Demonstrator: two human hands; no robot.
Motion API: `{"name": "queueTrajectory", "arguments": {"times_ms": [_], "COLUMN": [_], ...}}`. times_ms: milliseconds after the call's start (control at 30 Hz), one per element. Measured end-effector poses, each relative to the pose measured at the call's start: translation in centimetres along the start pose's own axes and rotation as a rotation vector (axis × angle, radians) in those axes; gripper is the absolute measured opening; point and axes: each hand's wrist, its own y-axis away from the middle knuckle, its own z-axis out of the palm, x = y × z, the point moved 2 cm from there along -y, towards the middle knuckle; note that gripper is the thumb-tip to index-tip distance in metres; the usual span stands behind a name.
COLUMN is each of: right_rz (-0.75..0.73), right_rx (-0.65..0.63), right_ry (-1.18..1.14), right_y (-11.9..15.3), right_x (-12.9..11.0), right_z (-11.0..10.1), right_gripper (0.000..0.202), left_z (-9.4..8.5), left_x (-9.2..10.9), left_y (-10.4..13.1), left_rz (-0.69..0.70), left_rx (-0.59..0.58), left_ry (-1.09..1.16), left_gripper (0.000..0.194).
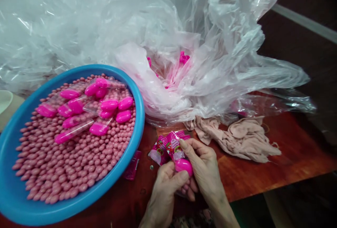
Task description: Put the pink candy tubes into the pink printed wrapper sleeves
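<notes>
Between my two hands is a pink-capped candy tube (184,167), its bright cap facing up. My left hand (165,189) grips it from below and the left, the thumb pressed near the cap. Closed from the other side, my right hand (206,164) has its thumb on a printed pink wrapper (174,144) above the cap. Another printed wrapper (158,150) lies on the table just beyond. To the left stands a blue basin (139,115) full of round pink candies (71,164). Several clear tubes with pink caps (98,128) rest on the candies.
Crumpled clear plastic bags (210,80) fill the back, with pink pieces (183,58) inside one. A beige cloth (244,138) lies on the brown table (252,175) at right. A pink packet (132,166) sits beside the basin. A pale container (7,106) shows at far left.
</notes>
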Motion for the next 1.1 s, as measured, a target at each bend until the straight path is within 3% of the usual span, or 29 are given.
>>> {"name": "queueTrajectory", "arguments": {"times_ms": [300,500,567,667,733,833,933,1033,1100], "right_rz": [0.04,-0.038,-0.052,-0.026,-0.004,0.001,-0.018,-0.041,-0.056], "right_rx": [0.067,0.242,0.238,0.17,0.118,0.082,0.088,0.059,0.012], "right_ry": [-0.123,-0.291,-0.325,-0.349,-0.357,-0.356,-0.338,-0.301,-0.257], "right_y": [-0.5,-1.3,-1.5,-1.1,-0.7,-0.2,0.1,0.6,1.2], "right_x": [1.2,0.8,0.1,-0.6,-0.7,-0.4,0.0,-0.1,-0.5], "right_z": [-0.3,-2.1,-2.7,-3.2,-3.4,-3.8,-4.4,-4.5,-4.2], "right_gripper": [0.028,0.028,0.03,0.031,0.032,0.033,0.032,0.028,0.026], "left_z": [-0.7,-1.2,-1.5,-1.2,-0.7,-0.1,0.0,-0.2,-0.2], "left_x": [0.7,-0.5,0.2,1.7,2.1,1.2,0.4,0.9,1.9], "left_y": [-1.0,-0.2,0.2,0.5,0.3,-0.9,-1.9,-1.7,-1.0], "left_rz": [0.059,0.001,0.103,0.365,0.504,0.537,0.727,0.851,0.845], "left_rx": [0.017,-0.132,-0.034,0.158,0.196,0.245,0.323,0.37,0.379], "left_ry": [-0.074,-0.212,-0.272,-0.488,-0.626,-0.749,-0.901,-0.925,-0.828], "left_gripper": [0.034,0.042,0.039,0.027,0.023,0.027,0.032,0.028,0.027]}}
